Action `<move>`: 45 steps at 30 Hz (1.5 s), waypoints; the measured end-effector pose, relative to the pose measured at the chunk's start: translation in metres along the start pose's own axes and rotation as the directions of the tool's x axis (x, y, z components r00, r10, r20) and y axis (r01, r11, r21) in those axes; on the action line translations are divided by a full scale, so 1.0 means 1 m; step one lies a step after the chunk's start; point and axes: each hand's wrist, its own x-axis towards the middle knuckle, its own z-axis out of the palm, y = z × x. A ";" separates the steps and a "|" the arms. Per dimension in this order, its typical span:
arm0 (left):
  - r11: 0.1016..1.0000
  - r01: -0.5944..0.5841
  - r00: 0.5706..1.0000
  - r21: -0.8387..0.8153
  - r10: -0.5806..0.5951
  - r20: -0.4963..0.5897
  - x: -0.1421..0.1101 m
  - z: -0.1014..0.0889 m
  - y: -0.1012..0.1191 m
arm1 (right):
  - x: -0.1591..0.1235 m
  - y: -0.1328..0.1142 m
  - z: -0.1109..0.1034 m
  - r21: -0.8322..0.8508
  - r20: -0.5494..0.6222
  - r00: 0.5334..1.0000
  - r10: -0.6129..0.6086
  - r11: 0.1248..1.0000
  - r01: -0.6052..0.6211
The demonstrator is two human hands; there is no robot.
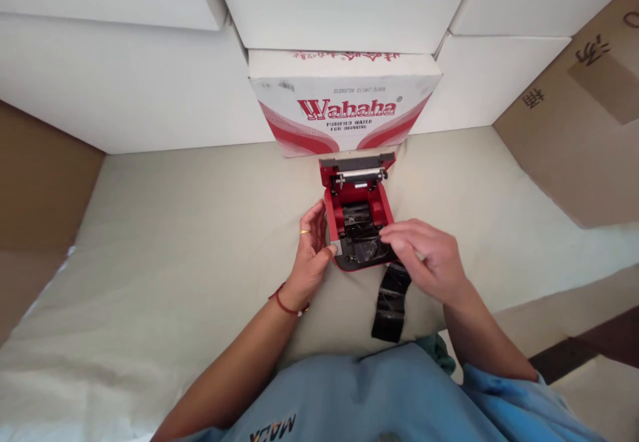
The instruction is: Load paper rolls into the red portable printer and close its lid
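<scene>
- While the left hand is holding the small red plastic device with black inner parts by its left side, the thumb is resting on the grey square tab at the near left corner; this grip is closed around the edge.
- The right hand is reaching over the near right part of the device, and its fingers are keeping a narrow shape at the glossy black film; whether they are pinching it, I cannot tell.
- The device is standing on the pale cloth-covered surface, between the two hands, and its red lid with a dark edge is standing open at the far side, showing a silvery metal roller.
- Inside the red walls, the black film is lying wrinkled and is reaching the near edge.
- A shiny black strip is lying on the cloth, near the right hand.
- Behind the lid, a white and red Wahaha carton is standing, with large white boxes around it.
- Brown cardboard boxes are standing at both sides.
</scene>
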 end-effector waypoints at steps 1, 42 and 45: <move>1.000 -0.014 1.000 -0.008 0.014 0.004 0.000 0.000 -0.002 | 0.012 0.001 -0.006 0.000 0.037 0.998 0.056 0.998 -0.056; 0.999 -0.001 0.998 0.042 -0.002 0.070 0.001 -0.006 -0.014 | 0.102 -0.001 0.027 -0.770 0.430 0.638 0.639 0.628 -0.111; 1.000 -0.004 0.998 0.023 0.002 0.058 0.002 -0.006 -0.014 | 0.096 0.003 0.028 -0.746 0.367 0.683 0.632 0.638 -0.190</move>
